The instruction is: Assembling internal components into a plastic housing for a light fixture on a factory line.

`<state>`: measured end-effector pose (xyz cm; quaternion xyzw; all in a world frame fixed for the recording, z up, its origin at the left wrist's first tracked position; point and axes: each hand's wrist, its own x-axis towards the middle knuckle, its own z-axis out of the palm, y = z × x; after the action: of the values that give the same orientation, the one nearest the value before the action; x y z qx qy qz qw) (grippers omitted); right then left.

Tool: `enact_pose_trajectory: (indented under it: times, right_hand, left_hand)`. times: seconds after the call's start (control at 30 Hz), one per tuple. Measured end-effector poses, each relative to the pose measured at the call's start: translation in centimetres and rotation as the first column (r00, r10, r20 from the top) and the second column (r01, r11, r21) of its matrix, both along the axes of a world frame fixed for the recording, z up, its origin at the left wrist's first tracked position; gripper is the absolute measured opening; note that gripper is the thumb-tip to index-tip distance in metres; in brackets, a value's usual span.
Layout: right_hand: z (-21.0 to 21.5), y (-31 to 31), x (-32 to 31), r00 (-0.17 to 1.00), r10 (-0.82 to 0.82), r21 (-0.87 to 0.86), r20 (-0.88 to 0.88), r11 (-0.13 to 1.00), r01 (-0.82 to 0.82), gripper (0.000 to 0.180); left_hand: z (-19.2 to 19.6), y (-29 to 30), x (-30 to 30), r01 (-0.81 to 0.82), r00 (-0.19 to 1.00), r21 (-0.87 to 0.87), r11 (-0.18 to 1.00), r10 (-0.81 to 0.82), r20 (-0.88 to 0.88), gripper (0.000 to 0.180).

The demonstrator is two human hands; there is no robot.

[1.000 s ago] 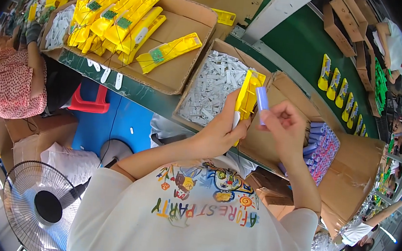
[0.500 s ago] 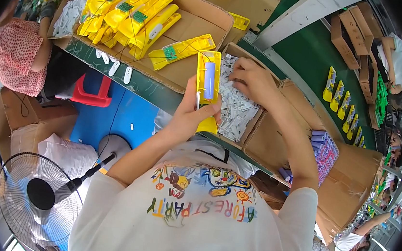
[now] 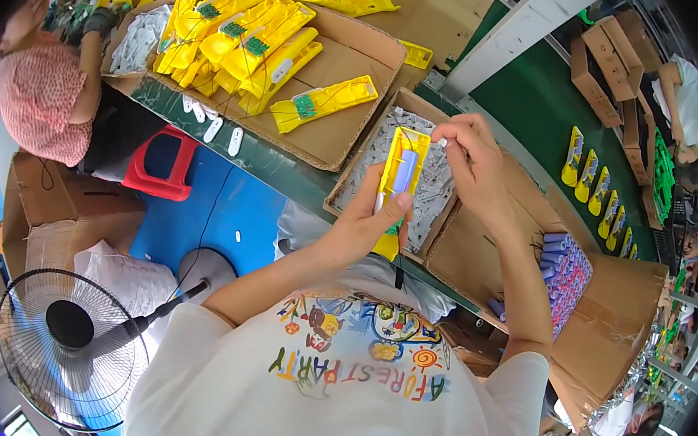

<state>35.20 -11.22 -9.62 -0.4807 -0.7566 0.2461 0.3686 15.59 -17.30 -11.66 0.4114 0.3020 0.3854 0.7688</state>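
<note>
Head view: gripping a yellow casing (image 3: 389, 190) with a purple cylinder (image 3: 405, 171) inside in the left hand (image 3: 373, 214), above loose white pieces (image 3: 429, 200); pinching a small white part (image 3: 443, 143) in the right hand (image 3: 477, 170), just beside the casing's upper end. Farther, on the bench (image 3: 278, 172), a carton (image 3: 350, 54) of yellow shells (image 3: 248, 48); to the right, a row of yellow pieces (image 3: 588, 175).

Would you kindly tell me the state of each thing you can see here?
Left hand: closed around the yellow casing.
Yellow casing: open side showing.
Purple cylinder: lying inside that casing.
Right hand: pinching a small white part.
White-parts box: open, contents showing.
Yellow-casings box: open, partly filled.
Fan: standing; running or not, unclear.
</note>
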Motion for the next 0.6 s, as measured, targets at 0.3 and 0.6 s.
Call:
enact_pose_trajectory:
  times: [0.3,0.6]
  right_hand:
    - [-0.5,-0.4,0.1,0.865,-0.071,-0.436,-0.497,0.882,-0.179,0.014]
    - [1.0,-2.2,-2.2,0.857,-0.256,-0.355,-0.447,0.93,0.092,0.038]
  left_hand:
    - [0.2,0.2,0.1,-0.032,0.999,-0.048,0.998,0.031,-0.031,0.04]
    - [0.2,-0.1,0.0,0.057,0.989,0.065,0.996,-0.048,-0.138,0.043]
